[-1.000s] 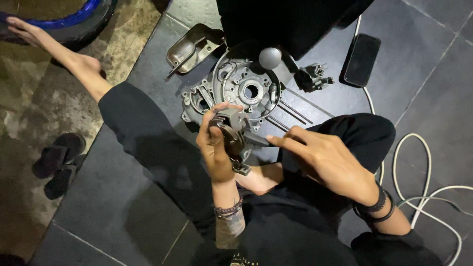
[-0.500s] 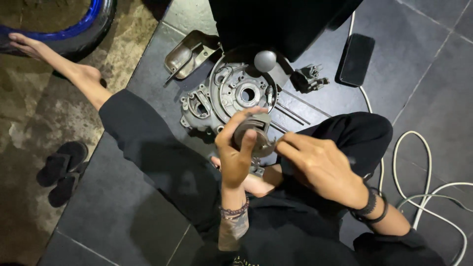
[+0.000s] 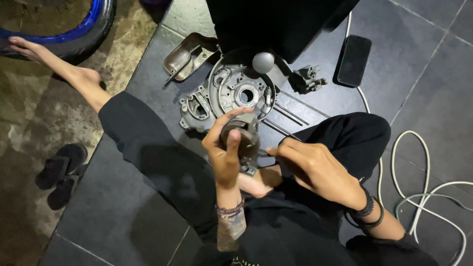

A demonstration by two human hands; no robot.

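Observation:
My left hand grips a dark round metal engine part and holds it upright over my lap. My right hand is close beside it on the right, with the fingertips pinched on a small piece at the part's lower right edge; what that piece is stays hidden. Just beyond the hands a grey engine crankcase half lies flat on the dark tiled floor, with a round knob standing over it.
A metal tray lies left of the crankcase, thin rods and a small metal assembly to its right. A black phone and white cable lie at right. Sandals and a blue-rimmed tyre are at left.
My left hand has turned the round part upright and lifted it slightly. My right hand has stayed close at its lower right edge. The view has shifted a little.

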